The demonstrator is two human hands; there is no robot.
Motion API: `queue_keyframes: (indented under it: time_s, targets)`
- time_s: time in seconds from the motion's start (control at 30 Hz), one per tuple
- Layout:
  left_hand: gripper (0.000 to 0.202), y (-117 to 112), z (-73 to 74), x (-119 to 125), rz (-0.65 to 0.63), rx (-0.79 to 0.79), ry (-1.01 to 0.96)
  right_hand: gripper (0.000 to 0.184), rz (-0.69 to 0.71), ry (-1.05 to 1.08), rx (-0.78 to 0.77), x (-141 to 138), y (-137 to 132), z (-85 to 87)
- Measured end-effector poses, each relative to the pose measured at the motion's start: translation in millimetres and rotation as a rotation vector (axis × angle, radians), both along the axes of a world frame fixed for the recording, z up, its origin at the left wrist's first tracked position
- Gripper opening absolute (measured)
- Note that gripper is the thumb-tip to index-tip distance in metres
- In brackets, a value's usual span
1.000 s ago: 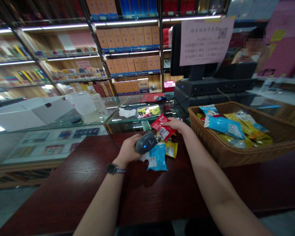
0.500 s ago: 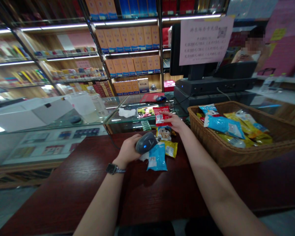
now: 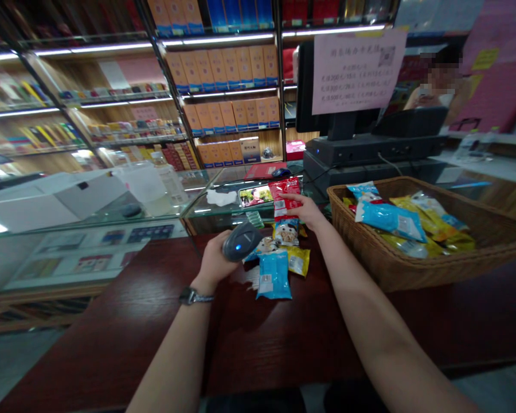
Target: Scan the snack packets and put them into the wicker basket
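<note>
My left hand (image 3: 214, 259) grips a grey barcode scanner (image 3: 241, 241) with a blue light, held just above the dark wooden counter (image 3: 163, 321). A watch sits on that wrist. My right hand (image 3: 306, 212) holds a red snack packet (image 3: 285, 197) upright, lifted above a small pile of packets. In the pile lie a blue packet (image 3: 274, 276), a yellow packet (image 3: 298, 260) and a printed packet (image 3: 285, 232). The scanner's head points toward the packets.
A wicker basket (image 3: 413, 272) with several blue and yellow packets stands to the right. Behind it are a till base (image 3: 370, 152) and a monitor with a pink notice (image 3: 356, 71). A glass showcase (image 3: 112, 229) with a phone (image 3: 255, 195) lies ahead. A person stands at far right.
My right hand has lifted the red packet off the pile and turned it upright. My left hand with the scanner has shifted slightly left and up.
</note>
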State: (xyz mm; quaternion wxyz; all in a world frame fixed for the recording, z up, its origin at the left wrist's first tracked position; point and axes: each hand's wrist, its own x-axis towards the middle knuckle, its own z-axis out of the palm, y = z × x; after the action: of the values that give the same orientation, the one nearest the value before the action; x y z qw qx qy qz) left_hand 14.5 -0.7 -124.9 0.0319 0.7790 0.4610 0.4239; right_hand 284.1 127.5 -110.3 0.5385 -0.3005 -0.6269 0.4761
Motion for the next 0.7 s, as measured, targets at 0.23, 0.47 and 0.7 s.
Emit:
queue_keyframes:
  time_s: [0.23, 0.47, 0.7]
  targets:
    - [0.017, -1.6, 2.8, 1.7, -0.006, -0.019, 0.035, 0.058, -0.032, -0.043, 0.087, 2.7, -4.7, 4.5]
    - [0.021, -3.5, 4.5, 2.5, -0.012, -0.022, 0.024, 0.057, -0.051, -0.097, 0.099, 3.6, -0.9, 1.7]
    - [0.023, -3.3, 3.5, 2.2, -0.017, -0.008, 0.02, 0.055, -0.093, 0.191, -0.02, -6.5, 5.6, -3.3]
